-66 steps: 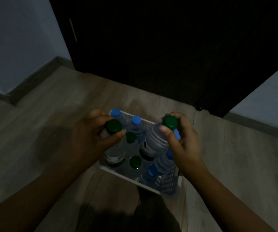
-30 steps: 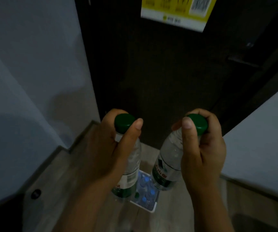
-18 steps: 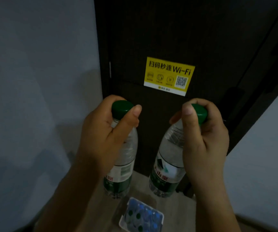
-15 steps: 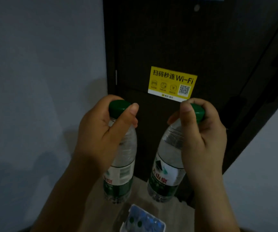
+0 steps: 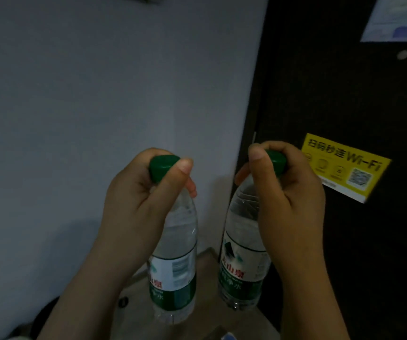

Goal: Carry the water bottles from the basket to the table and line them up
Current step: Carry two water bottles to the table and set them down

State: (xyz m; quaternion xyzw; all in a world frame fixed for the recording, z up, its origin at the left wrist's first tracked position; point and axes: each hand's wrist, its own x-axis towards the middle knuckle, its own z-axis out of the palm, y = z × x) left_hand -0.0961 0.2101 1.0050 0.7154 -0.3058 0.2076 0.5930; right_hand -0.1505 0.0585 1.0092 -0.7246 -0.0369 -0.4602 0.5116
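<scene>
Now the left hand (image 5: 138,207) curls its fingers round the neck of the left bottle (image 5: 175,253), with the thumb laid against the green left cap (image 5: 162,165). The right hand (image 5: 288,204) grips the right bottle (image 5: 244,253) the same way, by the neck under the green right cap (image 5: 277,161) (the thumb hides part of it). Both bottles hang upright in the air, side by side and apart, above the wooden floor (image 5: 212,322). A pale wall (image 5: 99,94) stands far behind the left bottle. A dark door (image 5: 344,241) stands behind the right one, with a yellow Wi-Fi sticker (image 5: 344,165) just right of the right hand.
</scene>
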